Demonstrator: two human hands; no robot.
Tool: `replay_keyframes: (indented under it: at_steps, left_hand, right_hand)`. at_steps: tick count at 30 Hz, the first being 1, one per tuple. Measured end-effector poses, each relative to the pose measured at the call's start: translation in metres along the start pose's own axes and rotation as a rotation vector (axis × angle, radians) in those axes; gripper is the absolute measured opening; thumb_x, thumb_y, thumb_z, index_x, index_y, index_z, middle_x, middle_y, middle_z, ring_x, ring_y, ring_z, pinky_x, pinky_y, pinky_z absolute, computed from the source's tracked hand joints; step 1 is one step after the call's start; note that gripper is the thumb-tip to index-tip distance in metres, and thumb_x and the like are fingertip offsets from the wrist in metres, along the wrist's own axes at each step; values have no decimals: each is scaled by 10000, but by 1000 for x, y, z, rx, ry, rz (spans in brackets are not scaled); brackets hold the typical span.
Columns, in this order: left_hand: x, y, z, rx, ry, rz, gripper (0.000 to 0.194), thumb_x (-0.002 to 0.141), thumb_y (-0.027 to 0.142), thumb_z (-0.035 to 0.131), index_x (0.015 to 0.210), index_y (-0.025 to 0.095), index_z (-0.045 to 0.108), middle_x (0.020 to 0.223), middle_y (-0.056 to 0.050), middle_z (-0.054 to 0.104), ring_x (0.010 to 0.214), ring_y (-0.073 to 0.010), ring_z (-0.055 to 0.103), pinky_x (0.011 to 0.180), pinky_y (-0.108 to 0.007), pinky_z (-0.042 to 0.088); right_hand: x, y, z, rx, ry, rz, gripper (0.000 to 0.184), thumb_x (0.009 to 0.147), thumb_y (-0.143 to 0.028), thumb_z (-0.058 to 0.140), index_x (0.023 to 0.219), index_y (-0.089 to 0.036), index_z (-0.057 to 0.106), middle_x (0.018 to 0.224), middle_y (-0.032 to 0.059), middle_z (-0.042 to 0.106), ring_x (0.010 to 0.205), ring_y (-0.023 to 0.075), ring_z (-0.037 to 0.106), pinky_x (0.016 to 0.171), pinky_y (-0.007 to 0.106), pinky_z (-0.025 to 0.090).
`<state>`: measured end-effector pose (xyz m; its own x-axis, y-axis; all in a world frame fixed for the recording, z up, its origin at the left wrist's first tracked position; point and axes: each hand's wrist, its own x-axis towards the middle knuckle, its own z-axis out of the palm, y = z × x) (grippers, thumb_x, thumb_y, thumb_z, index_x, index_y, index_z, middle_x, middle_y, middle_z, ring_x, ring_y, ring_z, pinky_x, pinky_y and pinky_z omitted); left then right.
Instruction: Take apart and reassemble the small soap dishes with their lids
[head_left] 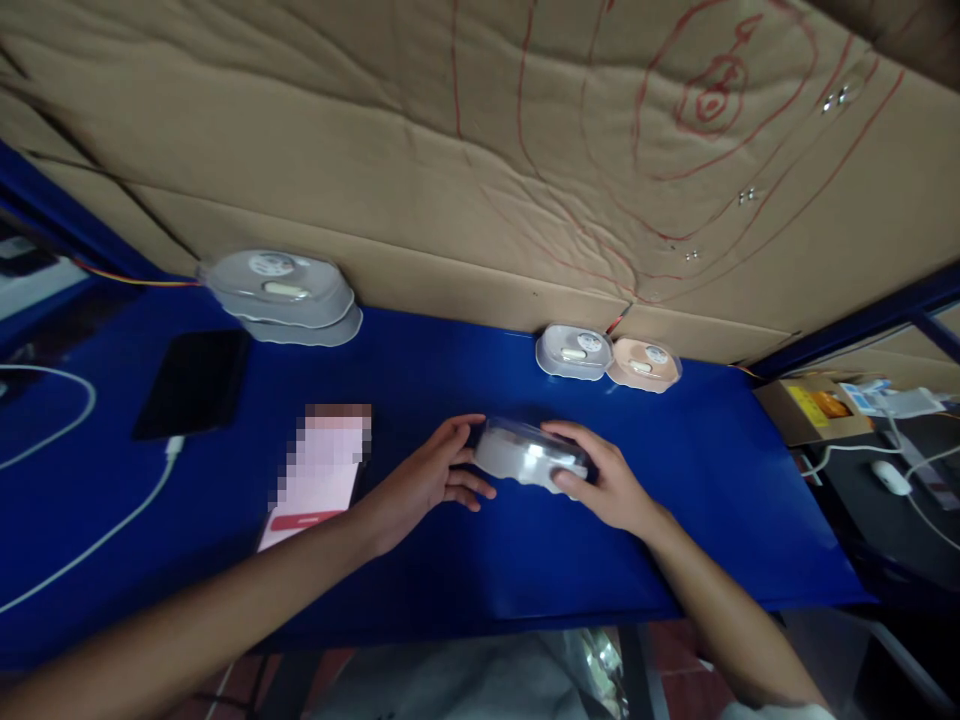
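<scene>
Thumb [574,486] and fingers of the right hand [611,488] have a firm hold, here in the head view, on the right end of a pale, wavy-edged plastic case with a clear, glossy lid [517,453]! It's over the blue tabletop [450,365], between both hands. Left hand [439,466] at the other end, fingers spread (whether they touch is too blurred to tell). Beyond sit a grey, lidded oval case [555,362] and a peach one [626,378], side by side against the brown cardboard wall [300,130].
</scene>
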<state>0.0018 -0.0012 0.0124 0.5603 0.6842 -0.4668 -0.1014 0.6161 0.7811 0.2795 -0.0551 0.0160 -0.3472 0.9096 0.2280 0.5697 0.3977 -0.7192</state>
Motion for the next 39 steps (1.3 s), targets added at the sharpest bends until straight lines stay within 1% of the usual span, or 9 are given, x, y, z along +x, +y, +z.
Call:
replay_keyframes:
  at_steps: [7,10,12,15,21,24,28,35,39]
  left_hand:
    - [-1,0,1,218,-33,6,554,997,584,570,1409,225,477,1130,-112,685,772,-220,739,627,-332,532]
    - [-4,-4,2,337,-56,57,566,974,597,596,1409,250,493,1311,-146,659,903,-250,753,774,-397,569]
    - [-7,-4,3,422,-54,63,564,974,599,588,1415,258,508,1222,-119,707,901,-242,745,887,-431,546]
    - [-10,-2,3,502,-70,20,537,982,590,566,1402,256,539,1010,-64,744,848,-233,721,928,-437,510]
    - [-9,-3,1,552,-124,32,445,980,573,574,1303,273,632,1015,-41,718,838,-212,686,871,-384,500]
    - [-8,-5,1,588,-132,48,425,983,564,575,1288,276,645,1018,-38,705,845,-209,685,859,-371,505]
    - [-8,-5,1,616,-141,60,420,980,558,579,1284,277,646,1013,-36,693,835,-207,684,832,-368,522]
    - [-11,-4,3,628,-158,102,393,978,533,593,1242,248,657,981,-32,669,811,-195,665,798,-349,528]
    - [-14,-4,7,629,-158,150,352,978,508,602,1198,243,673,974,-31,658,841,-194,650,769,-321,532]
  right_hand:
    - [-31,2,-10,-396,-91,-174,712,956,-446,733,1570,-243,434,1584,148,517,1528,320,414,1198,547,449]
    - [-61,11,-19,-556,-70,-114,646,985,-426,693,1562,-279,442,1579,131,532,1522,339,425,1229,626,351]
    - [-87,25,-33,-684,-1,-9,595,1009,-417,644,1560,-317,443,1594,123,519,1526,361,413,1230,673,282]
    - [-132,59,-66,-846,164,229,535,1040,-428,538,1562,-358,447,1645,122,446,1537,393,383,1197,676,298]
    - [-187,146,-160,-969,411,506,615,1014,-507,489,1570,-243,479,1604,240,448,1453,436,481,1113,620,422]
    - [-175,176,-191,-946,467,520,609,1009,-441,471,1537,-142,516,1548,323,466,1464,443,464,1107,607,412]
    - [-133,195,-200,-897,438,493,602,1003,-359,399,1517,-73,527,1536,352,464,1483,418,447,1107,581,418]
    - [-62,192,-161,-841,339,433,593,1009,-308,374,1579,-168,462,1638,234,417,1551,386,355,1167,635,375]
    - [-25,162,-122,-837,292,432,582,1057,-441,353,1620,-299,392,1701,169,343,1553,414,345,1156,736,317]
